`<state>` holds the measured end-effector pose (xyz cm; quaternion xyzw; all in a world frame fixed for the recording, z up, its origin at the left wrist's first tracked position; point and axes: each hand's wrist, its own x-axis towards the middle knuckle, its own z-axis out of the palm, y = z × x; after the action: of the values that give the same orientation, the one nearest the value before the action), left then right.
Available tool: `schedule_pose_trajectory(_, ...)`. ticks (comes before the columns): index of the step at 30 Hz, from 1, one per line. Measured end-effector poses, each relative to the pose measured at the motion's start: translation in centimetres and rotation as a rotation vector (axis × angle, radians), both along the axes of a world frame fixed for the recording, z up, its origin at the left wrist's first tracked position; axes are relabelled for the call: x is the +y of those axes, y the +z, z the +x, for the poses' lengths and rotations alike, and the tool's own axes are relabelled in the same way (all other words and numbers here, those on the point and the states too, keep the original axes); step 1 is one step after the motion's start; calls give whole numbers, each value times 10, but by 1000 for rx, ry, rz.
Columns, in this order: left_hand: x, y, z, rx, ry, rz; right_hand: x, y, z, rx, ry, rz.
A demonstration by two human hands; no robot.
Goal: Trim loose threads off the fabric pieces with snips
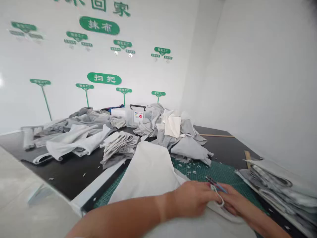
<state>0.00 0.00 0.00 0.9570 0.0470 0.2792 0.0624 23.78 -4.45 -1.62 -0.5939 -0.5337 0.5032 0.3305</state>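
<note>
One black desk (61,175), green mat (224,170) on it. White cloth (151,165) lies across mat, running beneath left hand (194,198), which seems to pinch its edge. Right hand (235,200), just beside, apparently grips scissors (212,181). Snipping well likely wants edge taut, skin clear of blades.

Surface (66,172): black, pale leg (36,194) under its left edge
Back wall (153,19): white, green signs (99,25) above the far edge
Right wall (262,72): plain white, beyond the right edge
Floor (12,195): pale grey, past the left edge
Light: bright glare (1,81) on the back wall
</note>
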Motion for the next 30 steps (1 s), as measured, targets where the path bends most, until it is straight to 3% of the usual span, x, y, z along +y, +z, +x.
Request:
schedule_pose_trajectory(4, -2, 4, 2, 8, -55, -43, -8, 7, 2, 87, -96, -70)
schedule_pose_trajectory(12, -8, 10, 2, -33, 67, -80, -10, 13, 9, 188, 37, -90)
schedule_pose_trajectory(17, -5, 5, 4, -73, 201, -142, -7, 23, 11, 149, 0, 45)
schedule_pose_trajectory(23, 5, -12, 9, -163, 310, -409, -5, 46, 13, -8, -189, 225)
schedule_pose_trajectory(30, -4, -9, 12, -279, 240, -541, -2, 38, -2, -376, 5, 466)
